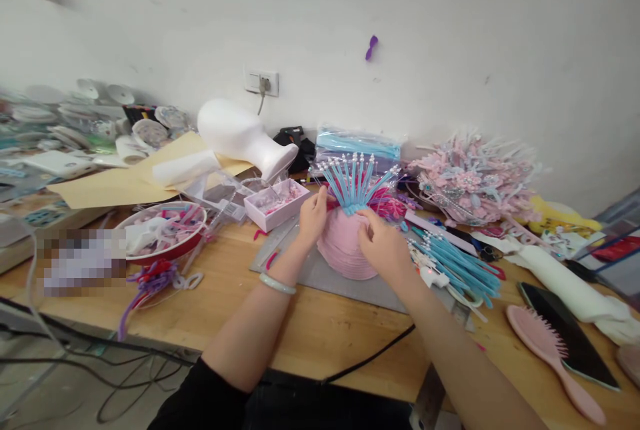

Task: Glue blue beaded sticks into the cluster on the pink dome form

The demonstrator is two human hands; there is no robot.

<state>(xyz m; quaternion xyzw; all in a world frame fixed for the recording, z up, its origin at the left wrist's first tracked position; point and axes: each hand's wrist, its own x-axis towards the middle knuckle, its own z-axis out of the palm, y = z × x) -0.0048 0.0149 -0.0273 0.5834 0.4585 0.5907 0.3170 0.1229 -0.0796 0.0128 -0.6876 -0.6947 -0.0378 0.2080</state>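
A pink, ribbed, rounded cap (345,250) lies in front of me on a grey mat. From its far edge rises a fan of light-blue pipe-cleaner stems (356,180) tipped with white beads, their lower ends gathered in a blue band. My left hand (313,215) is closed at the cap's upper left edge, its fingertips beside the leftmost stems. At the upper right, my right hand (384,243) grips the cap's edge by the blue band, thumb and index finger bent together. The undersides of both grips are hidden.
A white foam head (235,133) lies behind a pink box (273,210). Loose blue beaded stems (463,263) are on the right, near a pink hairbrush (550,350) and a dark tablet (570,337). A red-rimmed bowl (165,258) of pieces stands left.
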